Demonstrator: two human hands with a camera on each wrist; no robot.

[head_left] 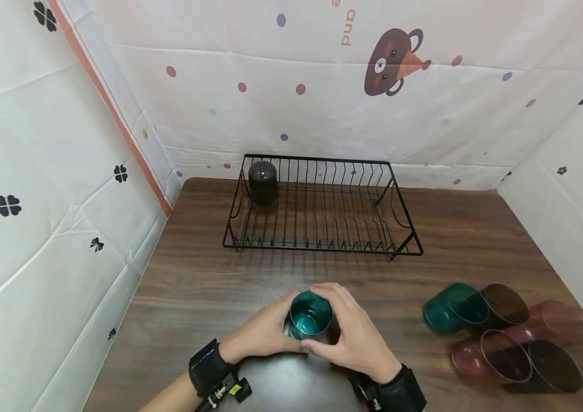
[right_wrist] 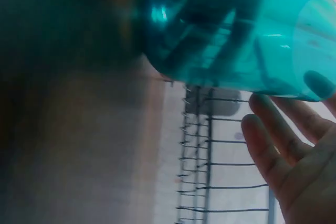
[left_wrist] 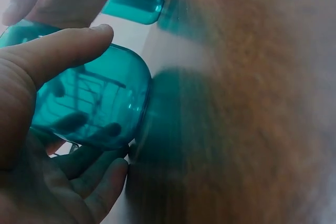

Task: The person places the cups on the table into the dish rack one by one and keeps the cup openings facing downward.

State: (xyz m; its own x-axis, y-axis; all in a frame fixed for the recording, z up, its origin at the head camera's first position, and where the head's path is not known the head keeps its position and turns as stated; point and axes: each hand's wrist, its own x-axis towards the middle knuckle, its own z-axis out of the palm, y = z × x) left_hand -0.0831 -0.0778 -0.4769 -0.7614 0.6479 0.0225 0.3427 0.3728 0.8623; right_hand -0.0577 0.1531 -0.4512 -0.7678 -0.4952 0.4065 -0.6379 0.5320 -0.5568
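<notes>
A teal drinking glass is between both hands near the front middle of the table, its mouth facing up. My left hand holds it from the left, thumb across the near side and fingers round the far side. From the right, my right hand grips it near the rim, its fingertips at the far edge and thumb at the near edge. In the left wrist view, the glass's rounded base is right at the tabletop, beside its reflection.
Behind the hands, a black wire dish rack stands by the patterned cloth wall. An upside-down dark grey glass sits in its left end. Several glasses cluster at the right: a teal one, pink ones and dark ones.
</notes>
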